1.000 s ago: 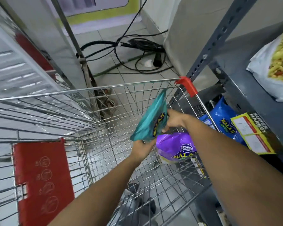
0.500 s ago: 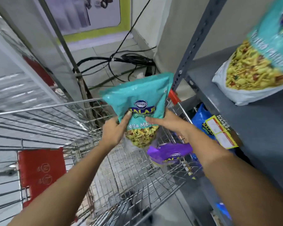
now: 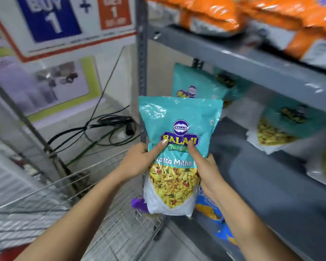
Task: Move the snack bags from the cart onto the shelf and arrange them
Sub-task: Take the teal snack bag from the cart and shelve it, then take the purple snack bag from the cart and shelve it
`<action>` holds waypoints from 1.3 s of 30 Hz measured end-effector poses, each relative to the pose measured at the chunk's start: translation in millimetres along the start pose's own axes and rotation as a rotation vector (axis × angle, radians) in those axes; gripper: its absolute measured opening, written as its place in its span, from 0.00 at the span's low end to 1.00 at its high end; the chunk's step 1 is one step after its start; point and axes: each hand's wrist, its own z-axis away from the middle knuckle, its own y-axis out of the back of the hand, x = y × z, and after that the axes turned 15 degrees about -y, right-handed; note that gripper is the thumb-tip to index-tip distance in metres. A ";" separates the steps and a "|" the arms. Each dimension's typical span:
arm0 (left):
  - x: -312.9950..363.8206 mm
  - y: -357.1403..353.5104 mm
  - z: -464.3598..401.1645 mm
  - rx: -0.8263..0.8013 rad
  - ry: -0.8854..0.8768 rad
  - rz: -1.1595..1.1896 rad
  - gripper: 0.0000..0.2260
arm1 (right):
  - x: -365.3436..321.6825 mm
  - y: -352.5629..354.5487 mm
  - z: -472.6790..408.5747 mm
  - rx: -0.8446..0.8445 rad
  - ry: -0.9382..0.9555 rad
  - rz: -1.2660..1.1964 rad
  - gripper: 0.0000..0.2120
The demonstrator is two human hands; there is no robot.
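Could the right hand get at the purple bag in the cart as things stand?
Probably not yet: the right hand and left hand both grip the teal bag, which covers most of the purple bag.

– What sort of place is this?

– A shop, a small grocery or supermarket. A grey metal shelf rack (image 3: 252, 61) holds packaged snacks: orange bags (image 3: 211, 14) on the upper level, and teal bags (image 3: 201, 83) of the same brand on the level below.

– Anything else that marks it as a shop?

– A wire shopping cart (image 3: 83, 194) stands just beside the rack. On the wall hangs a promotional poster (image 3: 51, 17) reading "BUY 1" with a plus sign. The floor is tiled, and black cables (image 3: 105, 127) lie loose on it by the wall.
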 end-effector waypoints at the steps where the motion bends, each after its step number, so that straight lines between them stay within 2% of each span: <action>1: 6.7 -11.5 -10.9 -0.029 -0.028 0.020 0.33 | -7.6 14.0 6.7 0.033 0.044 0.011 0.27; 5: 29.4 -64.5 -59.8 -0.083 -0.117 0.186 0.32 | -34.8 63.1 16.4 0.186 0.192 0.066 0.18; 8: 45.3 -105.5 -92.3 -0.071 -0.182 0.282 0.20 | -47.6 96.0 9.2 0.237 0.261 0.082 0.06; 9: 51.1 -117.6 -101.8 -0.071 -0.212 0.308 0.17 | -50.5 107.2 5.5 0.260 0.275 0.077 0.06; 12: 59.5 -147.1 -127.2 -0.080 -0.262 0.369 0.13 | -57.3 133.6 -7.5 0.317 0.296 0.049 0.25; 13: 58.9 -155.0 -134.9 -0.087 -0.259 0.398 0.11 | -58.9 141.6 -13.5 0.332 0.300 0.040 0.28; 16: 49.4 -176.9 -153.0 -0.085 -0.229 0.461 0.06 | -58.1 159.2 -33.0 0.374 0.284 0.044 0.24; 19: 35.3 -190.7 -160.6 -0.084 -0.185 0.500 0.07 | -48.1 171.1 -52.9 0.416 0.267 0.090 0.18; 22: 27.1 -196.7 -159.0 -0.086 -0.172 0.523 0.08 | -38.0 179.9 -67.1 0.460 0.269 0.102 0.07; 23: 27.1 -197.2 -157.9 -0.094 -0.168 0.529 0.09 | -36.7 181.7 -68.5 0.477 0.275 0.106 0.06; 25: 24.7 -195.8 -153.7 -0.111 -0.160 0.543 0.13 | -35.1 181.0 -64.5 0.540 0.321 0.124 0.13; 29: 5.3 -175.3 -123.1 -0.017 -0.192 0.448 0.16 | -17.7 179.4 -48.0 0.747 0.498 0.038 0.36; 31: -14.7 -157.6 -98.8 0.065 -0.201 0.349 0.13 | 0.4 170.3 -36.3 0.971 0.559 0.102 0.38; 33: -39.5 -137.1 -70.8 0.141 -0.180 0.290 0.09 | 21.0 150.9 -25.4 1.057 0.629 0.201 0.32; 34: -54.0 -125.5 -56.2 0.185 -0.153 0.278 0.09 | 30.5 137.8 -21.6 1.008 0.668 0.254 0.26; 36: -86.3 -101.9 -28.5 0.260 -0.089 0.244 0.13 | 49.5 109.0 -24.6 0.802 0.712 0.374 0.18; 39: -130.9 -69.8 9.0 0.270 0.040 0.222 0.14 | 74.4 67.5 -53.5 0.380 0.604 0.678 0.18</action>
